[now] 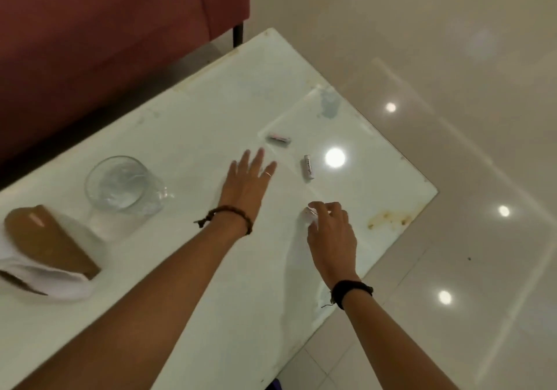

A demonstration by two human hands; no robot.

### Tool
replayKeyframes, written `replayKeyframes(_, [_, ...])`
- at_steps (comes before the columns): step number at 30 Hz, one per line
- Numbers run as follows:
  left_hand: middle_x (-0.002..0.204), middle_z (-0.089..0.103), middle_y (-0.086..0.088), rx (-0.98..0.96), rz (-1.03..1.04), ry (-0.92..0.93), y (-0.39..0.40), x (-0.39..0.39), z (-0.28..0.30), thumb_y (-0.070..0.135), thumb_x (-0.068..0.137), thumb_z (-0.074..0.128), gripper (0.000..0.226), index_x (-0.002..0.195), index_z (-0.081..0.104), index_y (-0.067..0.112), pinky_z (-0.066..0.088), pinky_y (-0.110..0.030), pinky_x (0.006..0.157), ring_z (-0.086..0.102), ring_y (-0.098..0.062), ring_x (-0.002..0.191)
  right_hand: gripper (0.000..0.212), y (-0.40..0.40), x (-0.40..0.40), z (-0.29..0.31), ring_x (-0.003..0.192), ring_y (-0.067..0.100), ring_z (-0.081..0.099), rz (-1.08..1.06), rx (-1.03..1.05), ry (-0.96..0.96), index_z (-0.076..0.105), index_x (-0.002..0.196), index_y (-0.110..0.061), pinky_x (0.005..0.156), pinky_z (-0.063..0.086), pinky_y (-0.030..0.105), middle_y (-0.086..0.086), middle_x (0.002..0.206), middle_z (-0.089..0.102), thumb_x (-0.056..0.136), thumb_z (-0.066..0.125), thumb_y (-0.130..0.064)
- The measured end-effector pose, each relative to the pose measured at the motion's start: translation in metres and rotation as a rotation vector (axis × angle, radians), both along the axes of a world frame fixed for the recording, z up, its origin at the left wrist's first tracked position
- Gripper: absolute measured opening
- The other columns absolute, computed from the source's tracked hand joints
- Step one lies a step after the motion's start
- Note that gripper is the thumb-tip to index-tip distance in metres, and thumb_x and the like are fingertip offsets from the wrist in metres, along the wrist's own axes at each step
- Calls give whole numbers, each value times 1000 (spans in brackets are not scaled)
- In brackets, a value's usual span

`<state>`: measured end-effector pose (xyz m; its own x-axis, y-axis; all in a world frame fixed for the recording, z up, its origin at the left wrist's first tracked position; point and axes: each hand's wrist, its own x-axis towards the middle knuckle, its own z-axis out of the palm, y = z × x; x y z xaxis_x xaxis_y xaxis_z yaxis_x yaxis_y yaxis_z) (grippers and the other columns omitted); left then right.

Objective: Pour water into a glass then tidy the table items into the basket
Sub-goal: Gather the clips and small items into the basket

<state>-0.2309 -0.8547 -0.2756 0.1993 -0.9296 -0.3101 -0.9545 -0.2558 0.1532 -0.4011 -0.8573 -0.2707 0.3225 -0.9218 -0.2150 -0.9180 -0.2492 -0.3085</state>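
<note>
A clear glass mug (125, 189) holding water stands on the white table (211, 103) at the left. My left hand (247, 181) lies flat and open on the table, fingers spread toward two small white tubes: one (279, 138) just beyond the fingertips, the other (308, 166) to their right. My right hand (330, 233) is closed around a small crumpled white item (310, 215) near the table's right side. A brown basket (45, 239) lined with white cloth sits at the far left edge.
A dark red sofa (105, 28) runs along the far side of the table. Glossy tiled floor (452, 118) lies to the right and in front. A brownish stain (388, 219) marks the table near its right corner.
</note>
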Motion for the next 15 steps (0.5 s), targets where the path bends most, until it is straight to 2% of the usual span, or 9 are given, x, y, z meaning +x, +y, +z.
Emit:
replayKeyframes(2, [150,24,-13,39,66,-14,-7,3,-7,-11,85,37,65,142,23,16,26,-40,109,24,-30,137,42,-2,-5,-7,95,21,50,14,30,-12,53,117,-18,59,38,25,5,111,54,82,46,6])
replayKeyframes(3, [141,35,-12,16,68,-28,-6,5,-8,-10,83,41,63,139,29,15,34,-38,99,37,-29,126,43,-1,-7,-9,92,20,50,22,31,-19,53,117,-17,58,35,24,5,108,54,82,46,7])
replayKeyframes(4, [131,41,-10,-23,42,-50,-5,5,-9,-10,82,44,61,135,33,16,38,-36,90,45,-27,115,43,0,-9,-10,90,20,49,28,31,-28,53,117,-16,59,34,24,5,106,55,82,45,8])
replayKeyframes(6, [120,47,-8,-74,11,1,5,2,-10,-9,83,44,55,131,40,18,38,-34,83,50,-25,104,40,3,-10,-10,92,20,50,15,64,-82,53,118,-15,62,37,24,4,106,55,84,45,5])
replayKeyframes(9, [113,53,-10,-152,194,346,32,-9,-7,2,91,42,36,122,54,17,44,-38,87,53,-26,105,29,19,-5,-2,93,17,54,-83,189,-307,54,114,-16,67,43,23,1,105,56,88,50,-5])
replayKeyframes(10, [110,55,-8,-207,289,466,42,-15,-3,4,92,44,33,118,57,18,46,-35,87,56,-24,104,26,26,-2,3,90,15,56,-111,217,-382,54,113,-17,68,45,22,0,104,57,89,52,-8])
replayKeyframes(13, [99,59,3,-359,569,712,80,-26,14,4,87,54,30,107,62,25,44,-5,72,62,-11,84,23,58,16,18,82,4,58,-144,261,-565,51,114,-25,65,48,15,-4,99,60,92,53,-21])
replayKeyframes(15, [98,62,7,-412,717,830,108,-25,28,5,84,59,33,101,62,32,43,0,66,61,-3,76,25,81,30,28,80,0,59,-149,295,-641,50,119,-30,64,48,10,-6,97,62,93,51,-29])
